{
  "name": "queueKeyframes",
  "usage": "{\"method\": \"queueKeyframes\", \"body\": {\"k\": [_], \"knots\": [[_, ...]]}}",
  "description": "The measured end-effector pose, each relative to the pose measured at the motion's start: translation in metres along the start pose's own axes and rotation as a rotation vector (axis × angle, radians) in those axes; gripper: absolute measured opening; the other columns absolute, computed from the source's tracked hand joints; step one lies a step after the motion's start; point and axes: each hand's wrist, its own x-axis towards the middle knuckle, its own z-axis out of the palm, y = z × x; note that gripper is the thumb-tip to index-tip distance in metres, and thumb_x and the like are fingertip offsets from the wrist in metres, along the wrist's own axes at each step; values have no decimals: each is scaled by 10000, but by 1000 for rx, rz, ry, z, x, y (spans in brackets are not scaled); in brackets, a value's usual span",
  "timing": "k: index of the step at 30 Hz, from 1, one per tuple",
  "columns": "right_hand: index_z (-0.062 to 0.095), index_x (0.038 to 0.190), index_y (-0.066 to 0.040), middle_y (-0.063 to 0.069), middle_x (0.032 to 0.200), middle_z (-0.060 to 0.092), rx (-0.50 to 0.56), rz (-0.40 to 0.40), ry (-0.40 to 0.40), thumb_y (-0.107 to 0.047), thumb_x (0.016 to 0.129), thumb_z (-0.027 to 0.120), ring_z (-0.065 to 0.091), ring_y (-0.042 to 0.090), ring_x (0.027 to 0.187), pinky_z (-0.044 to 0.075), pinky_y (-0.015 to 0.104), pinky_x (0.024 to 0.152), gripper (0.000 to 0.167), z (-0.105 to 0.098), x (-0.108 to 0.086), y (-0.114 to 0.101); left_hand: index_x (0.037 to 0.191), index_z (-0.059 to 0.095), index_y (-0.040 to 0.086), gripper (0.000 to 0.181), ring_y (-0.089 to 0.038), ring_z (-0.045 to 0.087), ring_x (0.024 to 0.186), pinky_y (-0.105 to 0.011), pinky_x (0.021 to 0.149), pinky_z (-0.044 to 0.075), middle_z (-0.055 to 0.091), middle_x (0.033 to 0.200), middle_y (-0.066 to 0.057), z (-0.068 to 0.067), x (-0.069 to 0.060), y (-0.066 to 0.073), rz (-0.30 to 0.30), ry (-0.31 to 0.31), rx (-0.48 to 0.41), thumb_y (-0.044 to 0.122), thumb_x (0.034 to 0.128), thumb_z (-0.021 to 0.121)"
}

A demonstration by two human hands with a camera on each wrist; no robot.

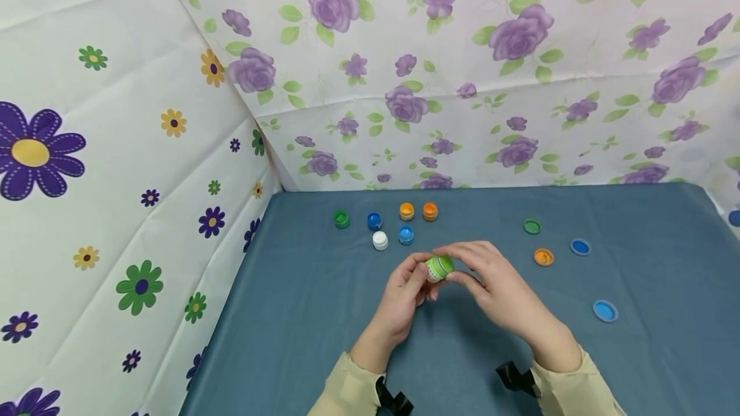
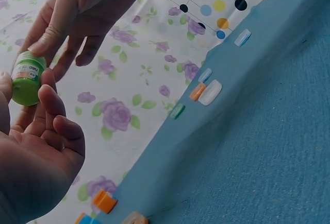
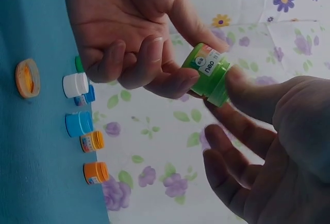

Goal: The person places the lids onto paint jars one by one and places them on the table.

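A small bright green paint jar [image 1: 440, 268] with a printed label is held above the table, between both hands. My left hand [image 1: 403, 297] grips its body between thumb and fingers, seen also in the left wrist view [image 2: 36, 162]. At the jar's other end, the thumb and forefinger of my right hand [image 1: 500, 287] pinch the green lid [image 3: 221, 92]; the remaining right fingers are loosely bent in the right wrist view. The jar [image 3: 206, 67] is tilted there, its lid end toward the right hand. Whether the lid is loose I cannot tell.
Behind the hands stand several paint jars: green [image 1: 342, 219], dark blue [image 1: 374, 221], yellow-orange [image 1: 406, 211], orange [image 1: 430, 212], white [image 1: 379, 241] and light blue [image 1: 406, 235]. Lids, including a green one [image 1: 532, 226] and a blue one [image 1: 605, 311], lie to the right. Another orange-stained lid [image 3: 27, 79] shows.
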Motion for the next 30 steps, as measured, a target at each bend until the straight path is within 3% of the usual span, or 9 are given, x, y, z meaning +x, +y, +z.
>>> {"method": "queueKeyframes", "body": {"k": [5, 11, 15, 19, 26, 30], "knots": [[705, 1354, -148, -8, 1283, 705, -57, 105, -9, -295, 1034, 740, 564, 267, 1273, 496, 528, 1015, 353, 1, -1, -3, 1325, 591, 43, 354, -129, 542, 752, -254, 701, 450, 669, 1030, -41, 0, 1, -2, -4, -1, 16, 334, 1176, 457], [760, 1132, -174, -24, 1091, 720, -123, 193, 11, -426, 1094, 626, 597, 270, 1128, 511, 486, 883, 289, 2, -1, -7, 1338, 582, -21, 407, -129, 543, 758, -270, 736, 468, 689, 1022, 7, 3, 1, -2, 8, -28, 27, 334, 1166, 483], [749, 856, -223, -88, 870, 681, -152, 201, 26, -405, 1163, 473, 621, 247, 1023, 500, 474, 855, 451, 1, -2, -7, 1346, 576, -48, 441, -133, 548, 760, -276, 742, 474, 676, 1029, -33, 3, 0, -3, 5, -43, 18, 344, 1162, 493], [594, 657, -254, -109, 663, 529, -153, 232, 29, -406, 1181, 408, 574, 184, 861, 430, 427, 766, 576, -3, -5, -9, 1349, 577, -34, 421, -130, 550, 762, -283, 747, 472, 676, 1032, -44, 3, -1, -5, -9, -42, 6, 335, 1164, 491], [614, 692, -254, -103, 643, 530, -149, 268, 53, -404, 1183, 404, 592, 191, 866, 427, 434, 753, 555, -10, -8, -7, 1367, 586, 19, 420, -134, 550, 769, -292, 757, 478, 699, 1035, -5, 1, -1, -6, -31, -24, -6, 371, 1158, 488], [758, 862, -223, -88, 803, 678, -130, 267, 56, -405, 1176, 431, 652, 245, 960, 505, 487, 804, 489, -13, -8, -4, 1375, 584, 24, 421, -133, 546, 773, -290, 760, 476, 700, 1038, -6, 1, -1, -5, -40, -18, -14, 373, 1159, 487]]}}
